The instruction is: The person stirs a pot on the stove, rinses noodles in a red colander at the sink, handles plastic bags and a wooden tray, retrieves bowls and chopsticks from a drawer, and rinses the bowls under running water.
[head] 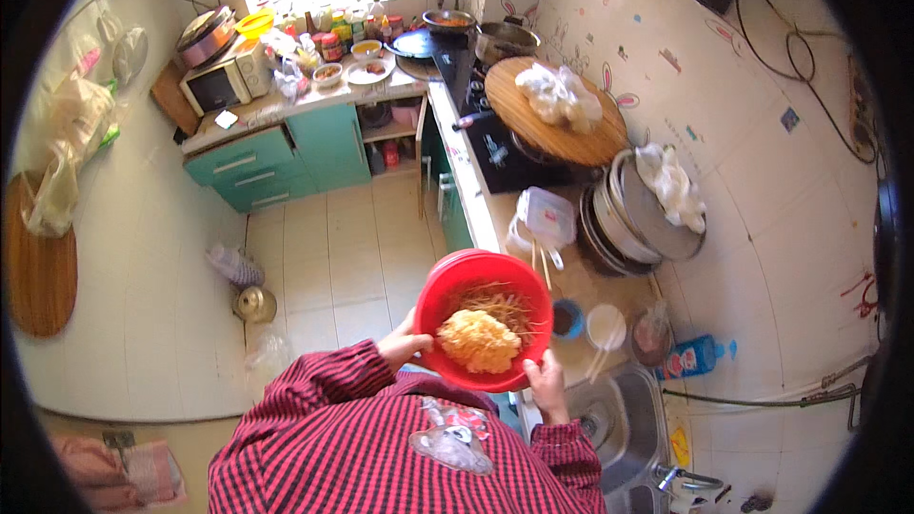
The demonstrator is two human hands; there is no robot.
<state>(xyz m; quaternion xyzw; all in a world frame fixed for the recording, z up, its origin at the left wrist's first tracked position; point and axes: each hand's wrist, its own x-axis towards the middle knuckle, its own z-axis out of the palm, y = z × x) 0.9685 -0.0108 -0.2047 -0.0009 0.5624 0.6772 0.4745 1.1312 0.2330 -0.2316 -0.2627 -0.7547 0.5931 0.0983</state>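
Observation:
A red plastic bowl (534,285) is held up in front of my body, tilted so that its inside faces me. My left hand (405,344) grips the rim on the left side, thumb over the edge. On the lower right of the rim, my right hand (547,384) holds it the same way. Inside lie a pale yellow crumbly mound (480,343) and, behind it, a heap of thin brown shreds (496,298). What these foods are, I cannot tell. My fingers under the bowl are hidden.
To the right is a counter with a steel sink (635,414), a blue detergent bottle (689,358), a white cup (605,327) and stacked pans (621,221). Farther off, a round wooden board (514,111) covers part of the black cooktop (493,150). A kettle (255,305) stands on the floor.

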